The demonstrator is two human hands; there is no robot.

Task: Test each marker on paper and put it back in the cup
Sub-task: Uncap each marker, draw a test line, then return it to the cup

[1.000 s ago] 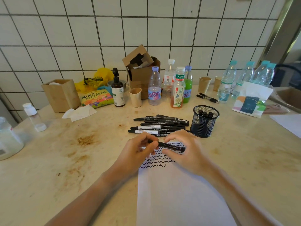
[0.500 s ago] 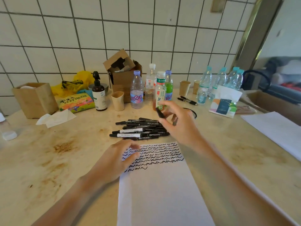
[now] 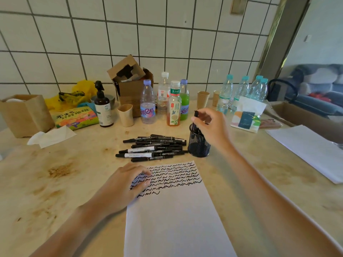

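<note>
I hold a black marker (image 3: 195, 121) upright in my right hand (image 3: 211, 127), fingers pinched shut around its upper part, with its lower end down inside the black mesh cup (image 3: 199, 145). The cap end sticks up above my fingers. Other dark markers stand in the cup, though I cannot count them through the mesh.

Just left of the cup lies the pile of black markers (image 3: 152, 148), stacked lengthwise on the table (image 3: 55, 182), a few with white labels. In front of the pile lies the sheet of paper (image 3: 176, 219), its top part filled with rows of black squiggles (image 3: 176, 176). My left hand (image 3: 126, 184) rests palm down on the paper's upper left corner, fingers loosely curled and holding nothing.

Behind the markers stand several drink bottles (image 3: 173, 106), a cardboard box (image 3: 130, 84), a dark pump bottle (image 3: 102, 106) and paper cups (image 3: 203, 99) against the tiled wall (image 3: 148, 34). A second sheet of paper (image 3: 308, 149) lies at the far right.
</note>
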